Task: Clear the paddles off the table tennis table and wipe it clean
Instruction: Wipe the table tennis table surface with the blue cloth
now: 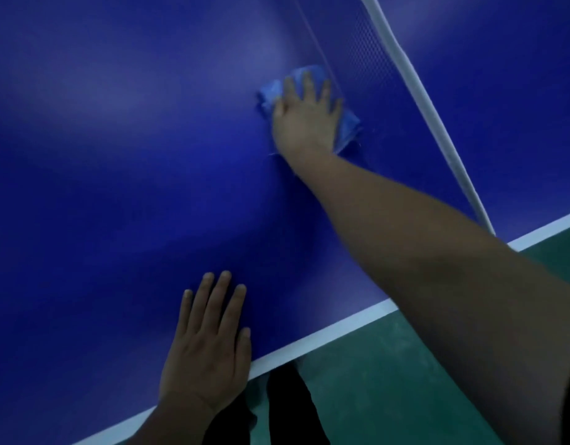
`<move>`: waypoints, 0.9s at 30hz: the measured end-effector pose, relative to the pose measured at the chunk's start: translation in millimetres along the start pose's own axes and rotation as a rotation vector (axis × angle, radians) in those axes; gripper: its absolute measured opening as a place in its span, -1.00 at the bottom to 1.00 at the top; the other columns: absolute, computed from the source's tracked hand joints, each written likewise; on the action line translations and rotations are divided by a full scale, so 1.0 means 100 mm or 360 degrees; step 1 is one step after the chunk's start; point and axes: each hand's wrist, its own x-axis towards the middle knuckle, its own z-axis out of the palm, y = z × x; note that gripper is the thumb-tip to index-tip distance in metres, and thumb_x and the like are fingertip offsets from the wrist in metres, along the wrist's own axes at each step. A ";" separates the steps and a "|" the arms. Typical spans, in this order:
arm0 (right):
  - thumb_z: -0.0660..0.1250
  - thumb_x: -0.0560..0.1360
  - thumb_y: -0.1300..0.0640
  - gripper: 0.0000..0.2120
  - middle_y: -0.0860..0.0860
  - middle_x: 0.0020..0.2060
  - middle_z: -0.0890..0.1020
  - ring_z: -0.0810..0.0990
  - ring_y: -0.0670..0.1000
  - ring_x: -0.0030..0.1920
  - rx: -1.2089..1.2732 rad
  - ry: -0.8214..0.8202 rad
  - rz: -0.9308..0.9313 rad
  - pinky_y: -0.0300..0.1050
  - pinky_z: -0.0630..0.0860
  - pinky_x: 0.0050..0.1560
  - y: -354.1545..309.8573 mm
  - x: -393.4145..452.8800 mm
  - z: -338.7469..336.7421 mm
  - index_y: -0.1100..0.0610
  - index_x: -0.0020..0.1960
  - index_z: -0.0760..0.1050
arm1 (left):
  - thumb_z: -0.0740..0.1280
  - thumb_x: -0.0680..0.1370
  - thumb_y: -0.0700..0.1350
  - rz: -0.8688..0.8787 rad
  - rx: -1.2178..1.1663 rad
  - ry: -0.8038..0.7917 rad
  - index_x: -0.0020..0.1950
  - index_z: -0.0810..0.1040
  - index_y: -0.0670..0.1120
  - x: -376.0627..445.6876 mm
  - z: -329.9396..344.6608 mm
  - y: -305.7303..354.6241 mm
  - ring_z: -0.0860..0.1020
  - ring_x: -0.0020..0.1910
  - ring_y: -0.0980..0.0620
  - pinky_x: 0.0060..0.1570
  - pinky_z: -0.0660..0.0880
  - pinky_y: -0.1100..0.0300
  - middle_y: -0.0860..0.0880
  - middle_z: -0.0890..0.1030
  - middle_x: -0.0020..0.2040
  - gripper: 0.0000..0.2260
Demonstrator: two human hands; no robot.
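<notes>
Hands, two: right hand (pixel 304 118) presses one cloth (pixel 348 126) on table (pixel 116 155).

Right hand (pixel 304 118) outstretched flat, left hand (pixel 206 345) flat

Your left hand (pixel 206 345) and right hand (pixel 304 115) are bare; forearms unsleeved; dark trousers (pixel 290 409) at 6 o'clock.

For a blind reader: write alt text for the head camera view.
A person's right hand presses a blue cloth flat on a blue table tennis table beside the net. The left hand rests flat near the table's white edge; no paddles show.
</notes>
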 end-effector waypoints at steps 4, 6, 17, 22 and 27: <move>-0.09 0.67 -0.23 -0.44 0.12 0.49 0.34 0.42 0.18 0.37 0.0366 -0.0035 0.0440 0.10 0.40 0.12 0.76 -0.54 -0.23 -0.10 0.62 -0.01 | -0.12 0.68 0.12 0.0008 -0.0054 -0.0020 0.51 0.30 -0.19 0.02 -0.03 0.01 0.13 0.58 -0.19 0.53 -0.04 -0.14 -0.18 0.22 0.58 -0.44; -0.10 0.66 -0.26 -0.43 0.15 0.39 0.45 0.51 0.20 0.24 0.0407 -0.0065 0.0527 0.04 0.36 -0.07 0.81 -0.79 -0.28 -0.11 0.62 -0.05 | -0.11 0.68 0.11 0.0016 -0.0077 -0.0001 0.50 0.31 -0.20 0.02 -0.04 0.00 0.13 0.58 -0.20 0.53 -0.02 -0.16 -0.20 0.23 0.57 -0.44; -0.09 0.69 -0.16 -0.49 0.09 0.41 0.45 0.47 0.13 0.31 0.0285 0.0085 0.0693 0.05 0.37 0.12 0.69 -0.60 -0.17 -0.05 0.60 0.09 | 0.08 0.57 0.07 -0.0003 0.0004 -0.0054 0.51 0.26 -0.19 0.03 -0.02 0.00 0.10 0.58 -0.20 0.55 -0.13 -0.07 -0.20 0.21 0.57 -0.44; -0.05 0.69 -0.14 -0.49 0.01 0.58 0.19 0.20 0.16 0.52 0.0065 0.0131 0.0935 0.21 0.25 0.38 0.69 -1.65 0.06 -0.01 0.61 0.09 | 0.04 0.60 0.08 -0.0002 0.0063 -0.0144 0.52 0.29 -0.21 0.03 -0.04 0.01 0.06 0.58 -0.20 0.53 -0.13 -0.09 -0.21 0.20 0.57 -0.43; 0.12 0.67 -0.09 -0.53 -0.02 0.56 0.23 0.26 0.16 0.48 0.0070 0.0107 0.0938 0.16 0.33 0.32 0.76 -2.56 0.15 -0.04 0.56 0.24 | 0.05 0.60 0.08 -0.0025 0.0082 -0.0150 0.52 0.30 -0.21 0.03 -0.08 0.03 0.07 0.58 -0.22 0.54 -0.16 -0.08 -0.23 0.20 0.57 -0.43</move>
